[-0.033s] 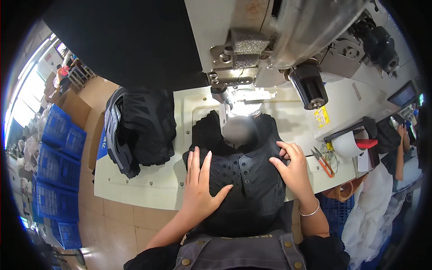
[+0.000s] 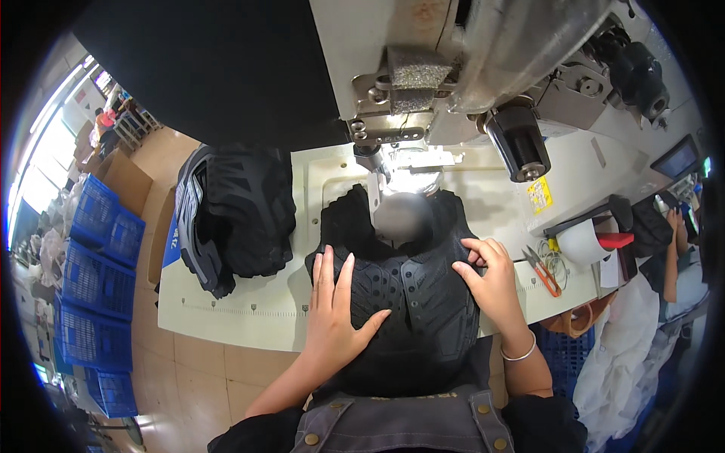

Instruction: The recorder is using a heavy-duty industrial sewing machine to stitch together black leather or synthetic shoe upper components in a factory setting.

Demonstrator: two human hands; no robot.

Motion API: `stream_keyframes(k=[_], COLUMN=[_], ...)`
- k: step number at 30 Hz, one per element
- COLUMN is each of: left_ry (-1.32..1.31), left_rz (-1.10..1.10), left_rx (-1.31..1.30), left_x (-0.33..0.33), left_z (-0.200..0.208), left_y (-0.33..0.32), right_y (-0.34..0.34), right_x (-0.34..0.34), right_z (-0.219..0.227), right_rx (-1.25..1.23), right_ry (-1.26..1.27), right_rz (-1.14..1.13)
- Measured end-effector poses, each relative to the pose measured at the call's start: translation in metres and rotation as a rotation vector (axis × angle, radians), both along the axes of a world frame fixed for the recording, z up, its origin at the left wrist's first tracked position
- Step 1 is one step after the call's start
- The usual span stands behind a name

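Observation:
A black shoe upper (image 2: 445, 302) with rows of eyelet holes lies spread on the sewing machine's pale bed. Its far part sits beneath the lit needle area (image 2: 411, 170). My left hand (image 2: 332, 306) rests flat on its left side, fingers stretched and thumb out to the side. At the right edge, my right hand (image 2: 489, 275) touches the upper with bent fingers, thumb and forefinger apart. A blurred round grey shape (image 2: 402, 219) hides the middle of the upper's far part.
Black and grey uppers (image 2: 245, 211) are piled left on the table (image 2: 226, 317). Orange-handled snips (image 2: 542, 272) lie at right beside a white cone (image 2: 580, 243). A black cylindrical machine part (image 2: 517, 140) hangs overhead. Blue crates (image 2: 98, 279) stand far left; another person's arm (image 2: 671, 257) shows far right.

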State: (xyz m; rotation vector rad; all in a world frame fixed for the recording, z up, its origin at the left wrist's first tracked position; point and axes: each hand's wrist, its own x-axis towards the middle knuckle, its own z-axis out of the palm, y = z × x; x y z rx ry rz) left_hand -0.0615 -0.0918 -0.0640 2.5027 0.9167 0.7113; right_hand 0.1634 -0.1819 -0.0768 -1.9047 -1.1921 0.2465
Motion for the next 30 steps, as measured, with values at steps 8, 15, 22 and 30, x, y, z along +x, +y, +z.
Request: stream_keyframes(k=[8,15,22,30], left_ry=[-0.198,-0.511,-0.788,-0.875], left_rz=[-0.044,-0.092,-0.068,-0.190], left_rx=[0.352,-1.202,-1.143,-1.294], left_x=[-0.007,-0.026,-0.009,0.026], left_z=[-0.021,-0.003,0.018,0.073], left_y=[0.000,-0.002,0.006,0.038], right_y=[0.009,-0.022,-0.030,0.011], right_x=[-0.005,-0.033,-0.034,-0.014], right_z=[-0.005,0.007,0.032,0.054], right_rx=[0.386,0.392,0.443,0.522], right_ry=[-0.451,0.828,1.034,1.227], right_rz=[-0.009,0.160,0.158,0.232])
